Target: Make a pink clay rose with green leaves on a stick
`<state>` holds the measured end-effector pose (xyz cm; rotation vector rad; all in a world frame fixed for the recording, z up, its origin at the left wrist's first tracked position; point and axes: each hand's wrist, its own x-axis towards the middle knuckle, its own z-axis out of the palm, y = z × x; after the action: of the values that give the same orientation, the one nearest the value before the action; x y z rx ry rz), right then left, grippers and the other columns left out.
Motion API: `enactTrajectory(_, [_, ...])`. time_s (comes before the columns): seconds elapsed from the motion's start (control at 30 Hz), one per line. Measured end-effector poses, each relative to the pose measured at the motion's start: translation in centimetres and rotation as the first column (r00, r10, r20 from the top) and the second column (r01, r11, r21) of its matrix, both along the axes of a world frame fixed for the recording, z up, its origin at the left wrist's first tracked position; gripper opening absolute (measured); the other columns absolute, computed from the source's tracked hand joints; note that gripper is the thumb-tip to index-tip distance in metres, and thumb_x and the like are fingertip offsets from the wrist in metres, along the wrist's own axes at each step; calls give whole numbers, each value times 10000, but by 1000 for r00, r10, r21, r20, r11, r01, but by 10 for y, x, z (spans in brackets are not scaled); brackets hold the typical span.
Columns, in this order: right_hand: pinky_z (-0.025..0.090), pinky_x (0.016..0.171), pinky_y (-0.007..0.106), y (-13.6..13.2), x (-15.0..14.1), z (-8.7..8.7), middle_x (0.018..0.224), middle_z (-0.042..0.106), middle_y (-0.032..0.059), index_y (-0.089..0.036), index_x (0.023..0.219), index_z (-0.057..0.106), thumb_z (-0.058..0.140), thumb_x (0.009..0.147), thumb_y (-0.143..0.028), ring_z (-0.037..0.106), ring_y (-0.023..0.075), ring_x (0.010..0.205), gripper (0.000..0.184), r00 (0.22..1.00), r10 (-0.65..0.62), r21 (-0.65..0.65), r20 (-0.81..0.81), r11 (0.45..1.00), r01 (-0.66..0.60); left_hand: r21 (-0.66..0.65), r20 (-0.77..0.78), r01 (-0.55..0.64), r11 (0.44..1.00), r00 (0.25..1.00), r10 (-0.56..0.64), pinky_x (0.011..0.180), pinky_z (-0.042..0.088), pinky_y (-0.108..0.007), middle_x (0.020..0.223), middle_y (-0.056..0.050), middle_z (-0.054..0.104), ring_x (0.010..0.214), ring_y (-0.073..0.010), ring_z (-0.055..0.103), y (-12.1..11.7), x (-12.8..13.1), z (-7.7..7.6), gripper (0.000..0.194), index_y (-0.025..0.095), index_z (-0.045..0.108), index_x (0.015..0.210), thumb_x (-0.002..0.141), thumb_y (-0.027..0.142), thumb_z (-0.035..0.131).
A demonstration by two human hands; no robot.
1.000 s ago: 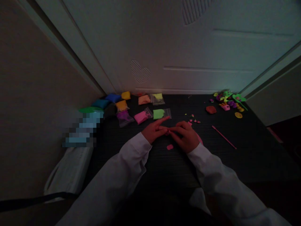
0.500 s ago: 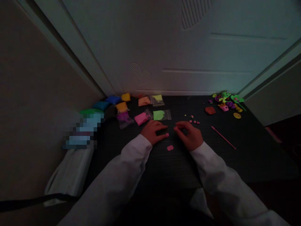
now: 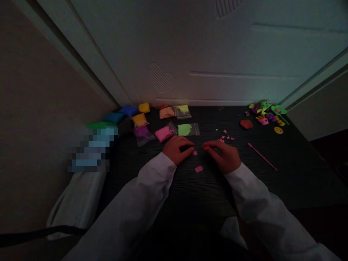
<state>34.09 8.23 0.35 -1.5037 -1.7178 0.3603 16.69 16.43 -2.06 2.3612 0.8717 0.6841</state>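
From the flat, two-lobed pink piece [image 3: 199, 169] between the hands, the dark, finely ridged table [image 3: 185, 192] fades into shadow toward six o'clock. A round pink disc [image 3: 195, 153] lies at twelve, just beside the left thumb. The left hand [image 3: 178, 149] curves, thumb and forefinger slightly parted, nothing visible between. The right hand [image 3: 224, 156] nearly pinches; dimness hides whether it grips anything. A thin pink stick [image 3: 262, 156] lies at three. A pixelated patch [image 3: 94, 148] at nine is unreadable. Beyond, a pale door [image 3: 217, 47] bears a ribbed heart [image 3: 161, 78] at eleven.
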Motion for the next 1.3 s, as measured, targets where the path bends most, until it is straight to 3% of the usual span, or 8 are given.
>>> enactTrajectory(0.1, [460, 680, 256, -1, 1, 1, 817, 642, -16, -242, 865, 579, 483, 751, -275, 590, 121, 745, 153, 999, 44, -30, 2, 999, -44, -23, 23, -17, 1000, 1000, 18, 779, 381, -320, 856, -42, 592, 834, -155, 503, 0, 0, 1, 268, 193, 614, 862, 714, 374, 483])
enactTrajectory(0.3, [427, 541, 235, -3, 0, 3, 614, 579, -21, -205, 654, 530, 593, 644, -370, 535, 108, 559, 177, 997, -75, 1, 33, 997, 75, -48, 48, -36, 998, 998, 38, 784, 387, -325, 853, -41, 596, 833, -156, 508, -1, 1, 4, 244, 192, 618, 841, 707, 354, 494])
enactTrajectory(0.53, [430, 687, 258, 0, 2, 4, 781, 614, 7, -211, 793, 565, 492, 745, -268, 557, 122, 742, 104, 999, 33, 56, 37, 998, -35, -36, 32, -34, 999, 999, 35, 772, 388, -323, 850, -45, 597, 823, -154, 507, -1, 1, 3, 249, 186, 616, 840, 715, 355, 483])
enactTrajectory(0.73, [392, 541, 246, -2, 2, 7, 586, 531, -13, -194, 598, 496, 512, 716, -357, 493, 103, 550, 202, 992, -112, 46, 52, 993, 110, -41, 30, -37, 998, 999, 39, 777, 389, -319, 858, -42, 595, 833, -153, 507, -2, 1, 4, 243, 189, 613, 845, 720, 347, 477])
enactTrajectory(0.9, [410, 578, 259, 1, 2, 5, 658, 541, -5, -204, 739, 530, 524, 712, -304, 502, 115, 604, 104, 994, -112, 111, 21, 988, 109, -40, 42, -43, 998, 998, 45, 780, 392, -324, 853, -45, 597, 832, -155, 509, -2, 2, 4, 241, 188, 617, 835, 714, 348, 484])
enactTrajectory(1.03, [415, 688, 281, 1, 2, 5, 814, 582, 25, -206, 879, 540, 406, 789, -233, 531, 132, 763, 164, 999, -42, 100, 26, 994, 40, -25, 42, -47, 999, 998, 48, 786, 391, -316, 853, -48, 600, 831, -150, 510, -2, 2, 4, 243, 176, 616, 835, 717, 342, 485])
enactTrajectory(1.2, [405, 620, 271, 0, 3, 6, 689, 536, 12, -193, 726, 526, 428, 777, -266, 511, 125, 667, 132, 997, -74, 67, 37, 995, 71, -26, 49, -51, 998, 997, 52, 784, 394, -315, 846, -49, 602, 829, -154, 517, -2, 2, 5, 238, 177, 621, 824, 710, 341, 492])
enactTrajectory(1.3, [401, 606, 263, 1, 3, 6, 696, 528, 5, -192, 776, 527, 499, 735, -264, 497, 116, 642, 87, 995, -97, 106, 26, 990, 94, -25, 46, -47, 999, 998, 48, 777, 396, -314, 840, -48, 603, 822, -154, 521, -2, 2, 5, 234, 179, 622, 820, 708, 339, 493])
